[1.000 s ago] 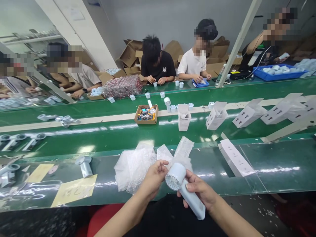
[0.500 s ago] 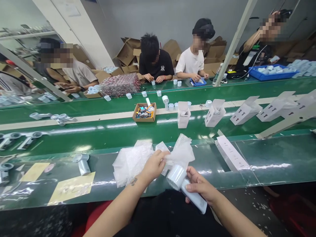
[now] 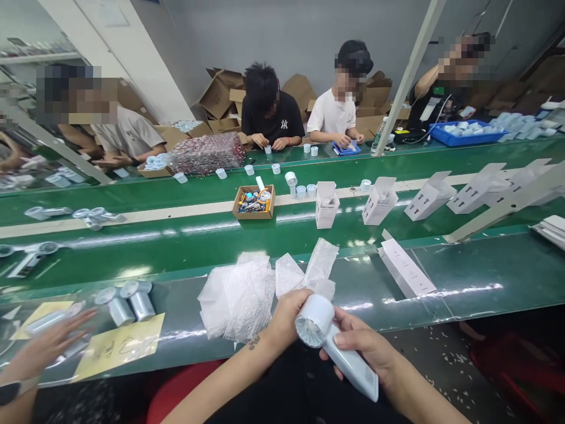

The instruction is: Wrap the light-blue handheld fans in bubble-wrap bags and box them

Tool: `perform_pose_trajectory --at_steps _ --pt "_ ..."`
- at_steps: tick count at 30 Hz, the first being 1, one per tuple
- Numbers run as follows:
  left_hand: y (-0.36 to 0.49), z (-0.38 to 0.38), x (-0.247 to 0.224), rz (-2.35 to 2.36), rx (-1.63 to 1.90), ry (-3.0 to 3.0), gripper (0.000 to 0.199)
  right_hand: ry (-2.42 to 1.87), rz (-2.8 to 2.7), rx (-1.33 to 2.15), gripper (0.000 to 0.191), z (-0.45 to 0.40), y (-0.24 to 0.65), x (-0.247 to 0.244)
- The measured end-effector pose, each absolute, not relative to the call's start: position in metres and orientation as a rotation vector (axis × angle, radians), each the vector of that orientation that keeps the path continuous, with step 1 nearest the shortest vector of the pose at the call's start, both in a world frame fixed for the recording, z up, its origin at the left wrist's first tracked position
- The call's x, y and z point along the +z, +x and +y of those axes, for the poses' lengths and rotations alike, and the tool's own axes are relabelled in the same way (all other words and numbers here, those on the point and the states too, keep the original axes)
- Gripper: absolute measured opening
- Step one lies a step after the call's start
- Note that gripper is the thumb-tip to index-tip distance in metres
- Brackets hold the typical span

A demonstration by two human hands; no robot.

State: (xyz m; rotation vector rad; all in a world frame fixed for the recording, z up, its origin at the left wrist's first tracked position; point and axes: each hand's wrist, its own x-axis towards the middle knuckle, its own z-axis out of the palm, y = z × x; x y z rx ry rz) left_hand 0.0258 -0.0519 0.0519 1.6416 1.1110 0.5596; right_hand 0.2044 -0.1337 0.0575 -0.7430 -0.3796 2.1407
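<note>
A light-blue handheld fan (image 3: pixel 353 362) is tilted in front of my body, its round head (image 3: pixel 315 321) at the upper left. My right hand (image 3: pixel 364 341) is closed around the handle just below the head, thumb on top. My left hand (image 3: pixel 289 318) curls against the left side of the head, with its fingertips hidden behind it. Beyond the hands, clear bubble-wrap bags (image 3: pixel 324 259) lie on the bench. A larger pile of bubble bags (image 3: pixel 238 294) spreads out to the left of my left wrist.
A co-worker's hand (image 3: pixel 57 335) reaches in at left, beside two fans (image 3: pixel 128 300) and a yellow sheet (image 3: pixel 121 344). A white box (image 3: pixel 406 268) lies at right. Across the green conveyor stand open white boxes (image 3: pixel 327 209) and a small parts carton (image 3: pixel 253 203). Several people sit opposite.
My left hand has moved from the bubble bag down to the fan's head. The fan has turned to show its front. A co-worker's hand has come in at left, where a second fan now lies.
</note>
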Motion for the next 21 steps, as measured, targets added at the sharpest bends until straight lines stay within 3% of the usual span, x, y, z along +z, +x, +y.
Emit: perform_pose_trajectory --at_steps 7,15,21 --pt "0.023 -0.047 0.039 1.133 0.824 1.532 0.023 -1.141 -0.300 1.897 0.045 -0.131 0.207 0.047" --pt "0.022 -0.068 0.037 0.843 0.775 2.088 0.023 -1.234 -0.059 1.714 0.066 -0.132 0.201 0.052" --pt "0.042 -0.064 0.046 0.664 0.609 2.027 0.022 -1.287 -0.020 1.695 0.039 -0.137 0.197 0.028"
